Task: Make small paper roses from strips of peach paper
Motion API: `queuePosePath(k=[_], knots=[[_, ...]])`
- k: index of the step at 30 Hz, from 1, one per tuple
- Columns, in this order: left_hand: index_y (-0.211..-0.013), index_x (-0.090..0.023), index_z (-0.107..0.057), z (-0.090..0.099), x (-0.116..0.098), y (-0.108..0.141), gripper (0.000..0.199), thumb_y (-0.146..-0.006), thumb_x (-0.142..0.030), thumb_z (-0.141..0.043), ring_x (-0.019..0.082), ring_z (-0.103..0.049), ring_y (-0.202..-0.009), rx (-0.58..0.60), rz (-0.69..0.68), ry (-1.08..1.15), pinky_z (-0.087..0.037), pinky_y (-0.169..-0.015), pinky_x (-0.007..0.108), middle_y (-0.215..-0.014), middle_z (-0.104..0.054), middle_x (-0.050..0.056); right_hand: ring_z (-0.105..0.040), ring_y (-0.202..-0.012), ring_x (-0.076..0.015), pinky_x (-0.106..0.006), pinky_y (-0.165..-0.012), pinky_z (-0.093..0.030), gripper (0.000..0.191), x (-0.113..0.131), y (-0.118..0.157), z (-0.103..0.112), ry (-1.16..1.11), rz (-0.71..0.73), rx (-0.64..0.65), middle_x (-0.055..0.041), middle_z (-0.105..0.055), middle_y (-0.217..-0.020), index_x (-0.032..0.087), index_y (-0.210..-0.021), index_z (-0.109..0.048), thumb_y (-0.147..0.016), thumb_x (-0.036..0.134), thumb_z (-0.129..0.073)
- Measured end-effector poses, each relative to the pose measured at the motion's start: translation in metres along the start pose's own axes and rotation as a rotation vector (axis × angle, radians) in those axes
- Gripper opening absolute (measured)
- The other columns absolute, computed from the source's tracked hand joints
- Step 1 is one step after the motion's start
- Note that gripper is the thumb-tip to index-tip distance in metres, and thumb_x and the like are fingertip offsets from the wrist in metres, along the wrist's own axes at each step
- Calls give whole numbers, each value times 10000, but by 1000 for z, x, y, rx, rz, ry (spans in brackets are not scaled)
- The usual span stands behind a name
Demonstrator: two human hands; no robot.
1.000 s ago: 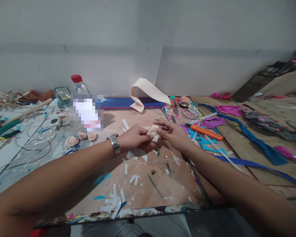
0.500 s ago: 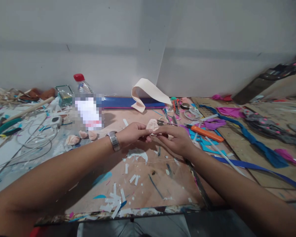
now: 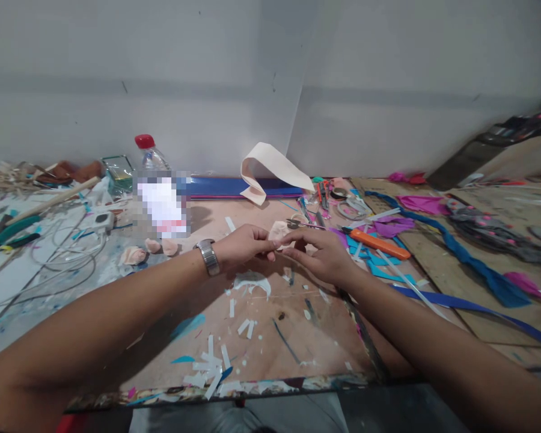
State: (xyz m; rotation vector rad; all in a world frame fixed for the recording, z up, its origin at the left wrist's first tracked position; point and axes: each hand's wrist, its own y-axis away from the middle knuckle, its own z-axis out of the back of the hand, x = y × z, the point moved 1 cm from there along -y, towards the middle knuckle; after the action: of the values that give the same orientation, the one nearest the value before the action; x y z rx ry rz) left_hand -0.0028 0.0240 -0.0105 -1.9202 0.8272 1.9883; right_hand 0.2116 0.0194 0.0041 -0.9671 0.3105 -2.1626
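Observation:
A pale peach paper flower point(image 3: 278, 230) is pinched in the fingertips of my left hand point(image 3: 247, 245), a little above the middle of the table. My right hand point(image 3: 319, 249) meets it from the other side, thumb and index finger closed at the flower's lower edge. Part of the flower is hidden behind the fingers. Just behind my right fingers lie scissors point(image 3: 297, 224), partly covered. Several small peach paper flowers point(image 3: 135, 255) rest on the table left of my left wrist.
A peach paper strip point(image 3: 270, 162) curls up at the back by a blue sheet stack point(image 3: 216, 186). An orange cutter point(image 3: 379, 243) lies right of my right hand. A red-capped bottle point(image 3: 151, 153) and a blurred phone point(image 3: 162, 204) stand left. White scraps point(image 3: 211, 364) litter the front.
The flower has turned and sits slightly lower between my fingers. My right index finger is more bent and has shifted a little towards the left fingertips.

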Motion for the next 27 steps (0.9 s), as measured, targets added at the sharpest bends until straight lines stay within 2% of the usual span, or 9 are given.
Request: queuePosePath(k=[4, 9, 15, 19, 23, 27], knots=[[-702, -150, -637, -2, -6, 3, 478, -786, -598, -781, 54, -323, -429, -10, 22, -9, -195, -426, 235, -548, -490, -47, -656, -639, -152, -273, -617, -484, 150, -1, 1, 0, -22, 33, -36, -47, -785, -834, 209, -956, -798, -919, 346, -748], [-703, -140, -637, -4, -15, 5, 366, -784, -451, -813, 52, -368, -467, -48, -2, -49, -256, -451, 216, -572, -539, -41, -683, -665, -161, -272, -636, -494, 127, -3, 1, 1, 2, 42, -51, -50, -794, -829, 201, -905, -798, -918, 318, -754], [-718, -148, -621, -5, -7, 2, 374, -753, -460, -824, 62, -464, -487, -72, 13, -20, -308, -453, 204, -656, -632, -13, -648, -634, -141, -266, -621, -466, 111, -3, 1, -1, 24, 45, -42, -30, -787, -804, 205, -898, -802, -915, 306, -761], [-740, -152, -619, -6, -2, 2, 379, -779, -482, -800, 69, -467, -465, -86, -18, -53, -278, -427, 206, -637, -616, -11, -628, -628, -136, -264, -608, -448, 113, -1, 2, -4, 5, -18, -46, -24, -781, -789, 202, -880, -800, -905, 308, -770], [-751, -136, -652, -7, -1, 2, 405, -799, -516, -782, 74, -494, -504, -104, -94, -144, -335, -460, 204, -671, -634, 9, -615, -620, -140, -264, -589, -441, 169, -1, 3, -6, -35, -106, -70, -30, -771, -777, 200, -852, -792, -898, 361, -770], [-737, -137, -637, -9, 0, 2, 384, -794, -488, -780, 97, -534, -546, -97, -119, -125, -376, -491, 212, -660, -612, 7, -606, -618, -144, -265, -579, -430, 171, -1, 4, -8, -68, -153, -94, -31, -766, -760, 200, -824, -786, -877, 363, -784]])
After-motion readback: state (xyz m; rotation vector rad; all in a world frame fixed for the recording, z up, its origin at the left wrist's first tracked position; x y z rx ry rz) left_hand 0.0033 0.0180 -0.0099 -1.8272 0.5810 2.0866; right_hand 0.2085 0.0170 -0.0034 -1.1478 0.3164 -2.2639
